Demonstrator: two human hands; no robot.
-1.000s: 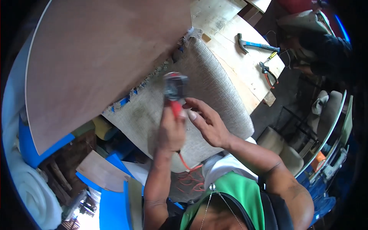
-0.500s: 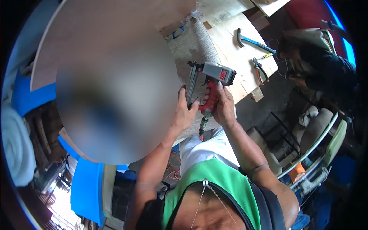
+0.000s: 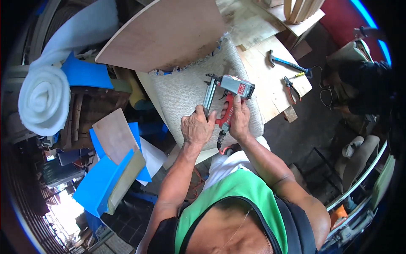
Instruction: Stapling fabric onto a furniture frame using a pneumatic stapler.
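Observation:
A pneumatic staple gun (image 3: 237, 86) with a silver-grey head and red handle is held between both of my hands, over a chair seat (image 3: 182, 93) covered in light grey woven fabric. My right hand (image 3: 239, 120) is wrapped round the red handle, thumb up near the head. At the rear end of the long metal magazine (image 3: 209, 96), my left hand (image 3: 198, 126) has its fingers closed on it. A hose coupling (image 3: 220, 137) hangs from the bottom of the handle. The curved plywood backrest (image 3: 169, 36) meets the seat along a ragged fabric edge.
On the wooden tabletop (image 3: 270, 82) lie a blue-handled hammer (image 3: 289, 62), pliers (image 3: 291, 89) and a yellow-handled screwdriver (image 3: 299, 74). Blue foam pieces (image 3: 101, 180) and a roll of white wadding (image 3: 44, 99) are at left. Another person (image 3: 363, 86) in dark clothes is at right.
A large blurred patch over the left side is gone, showing the seat, foam and wadding. The view has shifted; both hands still hold the staple gun, the left one turned more back-up.

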